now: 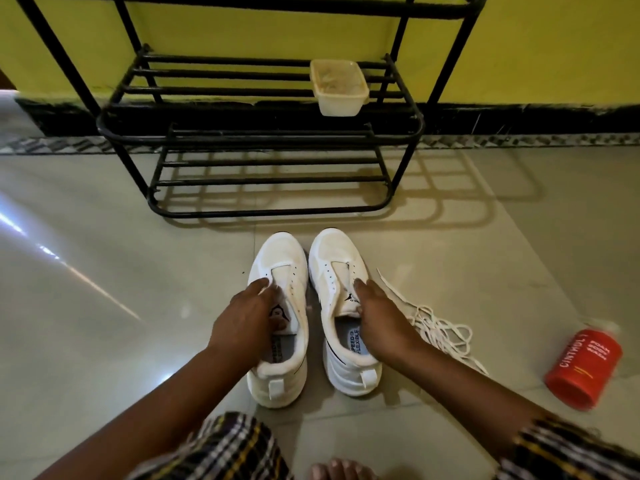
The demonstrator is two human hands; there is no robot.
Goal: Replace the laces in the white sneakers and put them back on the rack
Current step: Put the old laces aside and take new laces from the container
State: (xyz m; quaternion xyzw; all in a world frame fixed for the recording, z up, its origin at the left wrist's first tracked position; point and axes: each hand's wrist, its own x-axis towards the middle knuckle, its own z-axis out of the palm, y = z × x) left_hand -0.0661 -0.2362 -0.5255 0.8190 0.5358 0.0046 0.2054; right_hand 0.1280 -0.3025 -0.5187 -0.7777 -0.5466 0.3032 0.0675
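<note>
The two white sneakers stand side by side on the floor, both without laces, so threading and racking are still ahead. The left hand grasps the left shoe's tongue and collar; the right hand grips the right shoe's side. Just right of the sneakers lies a loose pile of white laces, with a red can further right. Beyond the sneakers stands the black rack, holding a plastic tub whose contents are unclear.

Glossy tiled floor; matt black metal rack; translucent plastic tub at one o'clock; smooth white sneakers; woven cloth laces; shiny red can.
</note>
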